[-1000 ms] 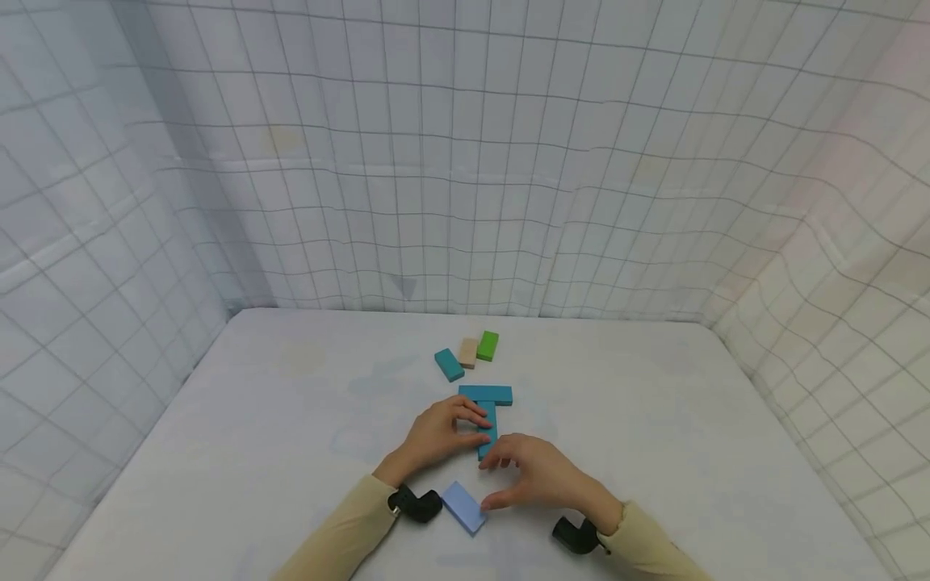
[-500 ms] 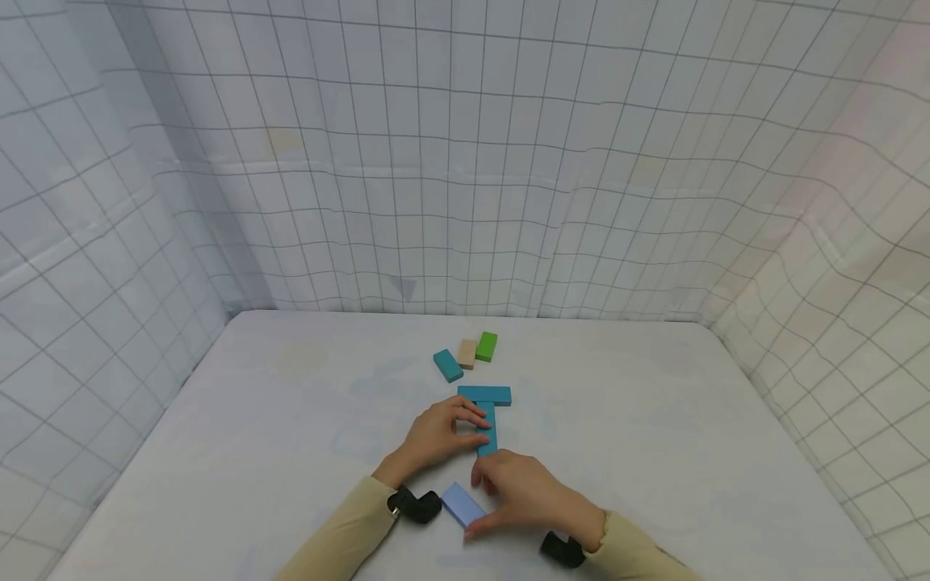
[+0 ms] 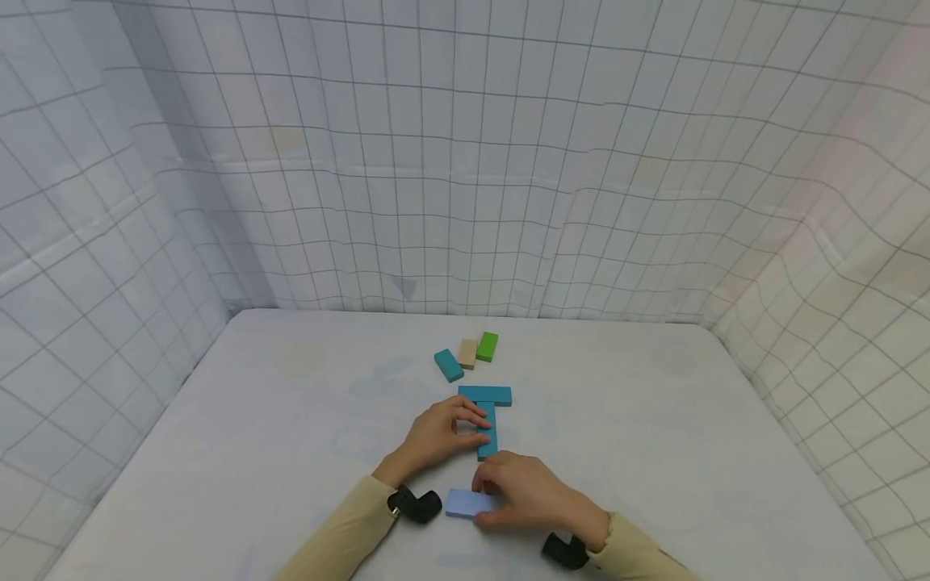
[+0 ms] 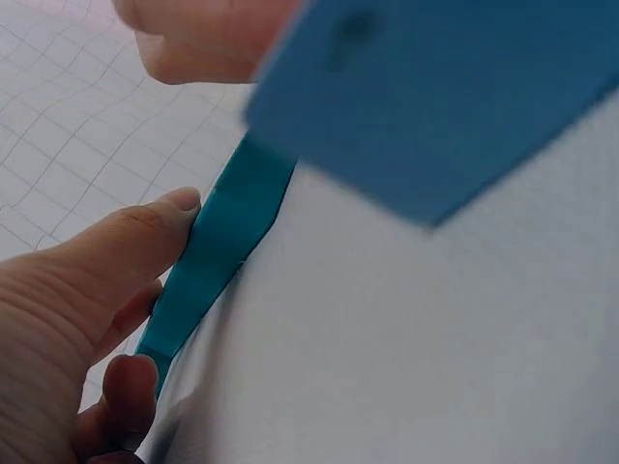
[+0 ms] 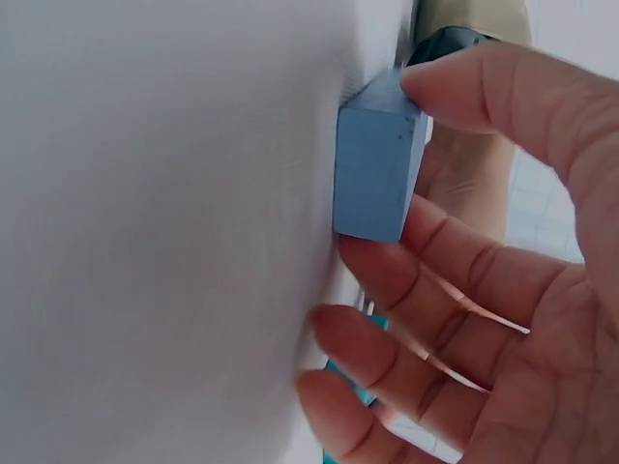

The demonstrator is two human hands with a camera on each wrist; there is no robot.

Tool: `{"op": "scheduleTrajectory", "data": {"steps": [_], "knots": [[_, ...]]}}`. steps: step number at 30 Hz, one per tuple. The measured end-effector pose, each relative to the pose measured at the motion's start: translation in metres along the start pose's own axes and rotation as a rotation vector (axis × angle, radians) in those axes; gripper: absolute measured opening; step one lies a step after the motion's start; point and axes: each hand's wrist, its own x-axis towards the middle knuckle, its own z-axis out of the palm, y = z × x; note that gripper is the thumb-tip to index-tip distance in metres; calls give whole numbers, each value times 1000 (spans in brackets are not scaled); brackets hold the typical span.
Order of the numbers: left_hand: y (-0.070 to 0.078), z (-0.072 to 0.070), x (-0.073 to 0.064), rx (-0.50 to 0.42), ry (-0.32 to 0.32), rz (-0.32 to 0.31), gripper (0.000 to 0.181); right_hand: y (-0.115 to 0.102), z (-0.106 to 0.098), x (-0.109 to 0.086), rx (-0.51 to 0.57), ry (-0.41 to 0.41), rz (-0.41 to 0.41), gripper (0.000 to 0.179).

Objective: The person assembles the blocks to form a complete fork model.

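right hand [image 3: 526, 492] pinches pale blue block [image 3: 465, 503], its end jutting leftward; left hand [image 3: 437, 432], seemingly relaxed, touches teal block [image 4: 221, 237]

Smooth, matt pale-blue block [image 5: 372, 174], smooth-faced teal block [image 4: 221, 227] and rippled, cloth-like curtain [image 3: 465, 169].

We count six blocks: one crosswise blue block [image 3: 484, 394]; beyond it, one teal block [image 3: 449, 365], one beige block [image 3: 468, 353], one green block [image 3: 488, 347]; on its near side, one lengthwise blue block [image 3: 493, 432], one pale blue block [image 3: 465, 503]. There we also count one left hand [image 3: 436, 432], one right hand [image 3: 529, 492], two black wrist devices [image 3: 416, 506].
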Motion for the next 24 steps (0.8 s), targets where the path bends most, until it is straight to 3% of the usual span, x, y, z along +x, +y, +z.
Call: {"op": "scheduleTrajectory", "data": {"steps": [5,10,17,24], "knots": [[1,0,0,-1,3,-4,21,3,-2,-3,68,-17,14,21],[2,-1,0,-3,-2,-2,21,5,-5,-10,159,-43,82,26],[4,-2,0,3,3,5,21,8,-5,-22,139,-65,135,47],[3,-1,0,2,-2,-10,22,13,-7,-31,191,-83,167,41]]}}
